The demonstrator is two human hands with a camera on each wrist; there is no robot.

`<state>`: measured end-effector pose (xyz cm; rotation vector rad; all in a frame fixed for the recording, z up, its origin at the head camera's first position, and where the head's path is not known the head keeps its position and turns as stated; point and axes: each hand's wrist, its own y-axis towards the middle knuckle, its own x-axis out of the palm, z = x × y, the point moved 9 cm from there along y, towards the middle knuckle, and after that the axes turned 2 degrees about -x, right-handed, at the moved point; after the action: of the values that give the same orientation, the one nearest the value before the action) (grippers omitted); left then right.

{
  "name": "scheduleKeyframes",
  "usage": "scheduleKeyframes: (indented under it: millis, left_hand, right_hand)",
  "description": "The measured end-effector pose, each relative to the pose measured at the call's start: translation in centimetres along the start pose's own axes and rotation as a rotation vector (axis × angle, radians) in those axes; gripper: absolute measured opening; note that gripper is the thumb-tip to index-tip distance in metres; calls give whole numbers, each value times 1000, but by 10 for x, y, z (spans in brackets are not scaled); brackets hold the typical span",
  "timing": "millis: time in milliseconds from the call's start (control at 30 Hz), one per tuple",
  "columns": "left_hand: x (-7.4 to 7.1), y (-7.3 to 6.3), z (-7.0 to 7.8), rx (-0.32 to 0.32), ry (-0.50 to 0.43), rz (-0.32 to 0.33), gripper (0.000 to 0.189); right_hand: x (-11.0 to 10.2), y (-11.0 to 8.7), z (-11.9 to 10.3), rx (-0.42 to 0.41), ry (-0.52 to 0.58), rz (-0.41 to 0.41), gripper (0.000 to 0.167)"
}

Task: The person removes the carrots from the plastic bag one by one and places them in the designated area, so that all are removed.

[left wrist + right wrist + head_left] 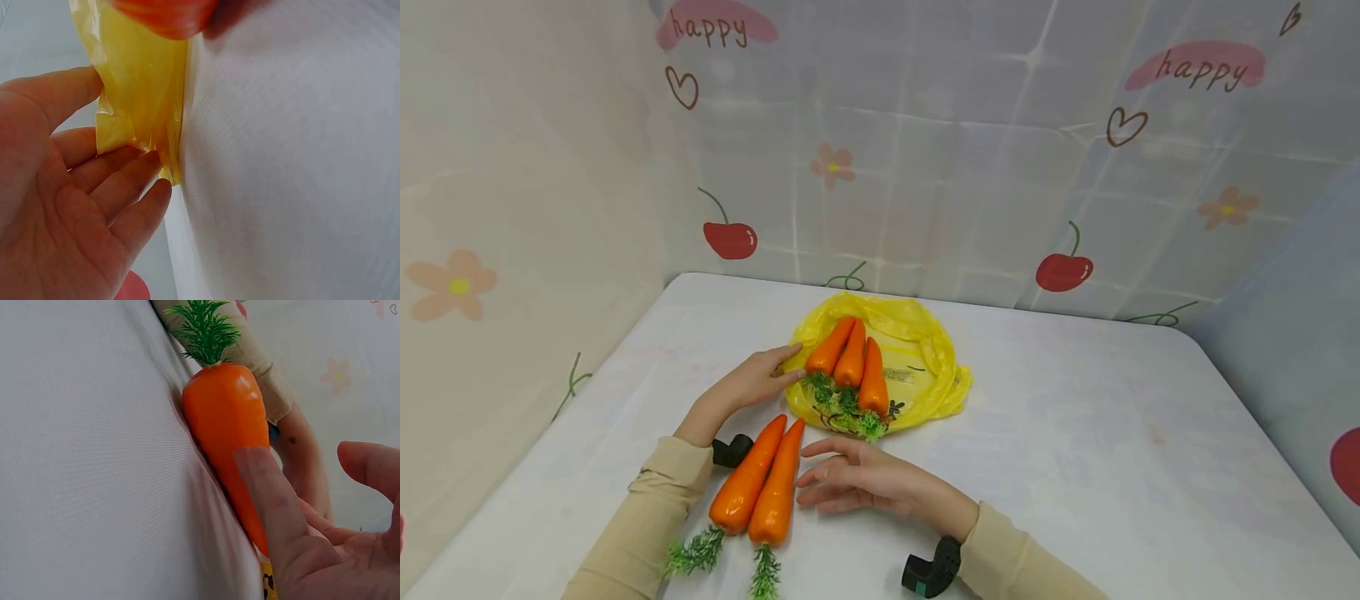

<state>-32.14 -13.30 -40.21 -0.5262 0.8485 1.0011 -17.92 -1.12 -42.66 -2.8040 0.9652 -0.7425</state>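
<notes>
My left hand (752, 379) rests at the left edge of a yellow plastic bag (936, 354), its fingers extended and touching the plastic. In the left wrist view, the thumb and fingers meet the bag's edge (134, 119), which covers one fingertip. Three orange carrots with leafy green tops lie in the bag, among them the rightmost carrot (873, 379). Two more carrots lie side by side on the table: a left carrot (748, 479) and a right carrot (777, 492). Beside the right one is my right hand (868, 479), fingers loosely extended and holding nothing.
A white-covered table (1075, 433) bears everything. Behind it and at both sides hangs a printed curtain (925, 192) with cherries, flowers and hearts. A black wrist camera (932, 568) sticks out below the right wrist, and another (732, 451) sits close to the left carrot.
</notes>
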Motion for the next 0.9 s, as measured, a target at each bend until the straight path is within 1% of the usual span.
scheduleKeyframes:
  millis: [200, 300, 433, 533, 600, 667, 733, 833, 900]
  left_hand:
    - [0, -1, -1, 2, -1, 2, 57]
    - [0, -1, 0, 6, -3, 2, 57]
    - [0, -1, 1, 4, -6, 2, 57]
    - [0, -1, 1, -14, -13, -4, 57]
    - [0, -1, 1, -20, -13, -7, 57]
    - [0, -1, 1, -20, -13, -8, 57]
    - [-1, -1, 1, -8, -6, -7, 57]
    - [0, -1, 1, 5, 2, -4, 56]
    - [0, -1, 1, 7, 6, -2, 56]
  right_hand:
    - [6, -4, -10, -39, -15, -68, 43]
    - [8, -7, -18, -68, -33, -109, 45]
    - [8, -14, -38, -133, -112, -164, 49]
    - [1, -22, -56, -198, -177, -157, 54]
    - [-8, -27, -67, -242, -187, -118, 54]
    - [-20, -32, -78, -283, -177, -53, 51]
    - [-35, -36, -86, -307, -139, 30, 46]
    - [-59, -42, -93, -315, -78, 181, 42]
    - [-72, -44, -93, -305, -36, 264, 43]
